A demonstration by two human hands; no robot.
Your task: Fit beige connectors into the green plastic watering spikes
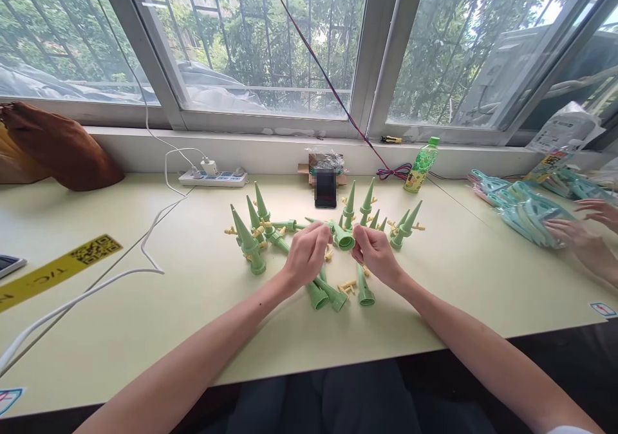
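Between my two hands a green cone (344, 239) is held up over the table, its round open end facing me. My left hand (308, 254) is closed at the cone's left side. Closed too, my right hand (374, 254) pinches at its right edge; any small part in those fingertips is too small to name. Green spikes with yellow valves stand upright at the left (248, 244) and right (405, 226). Below my hands lie more green cones (333, 294), another cone (365, 292) and loose yellow valves (346, 287).
A phone (325, 188) leans on a box at the back. Behind are a power strip (213, 178), a green bottle (422, 165) and cables. Another person's hands (582, 241) touch bagged turquoise items (524, 212) at the right. A brown bag (62, 147) sits far left.
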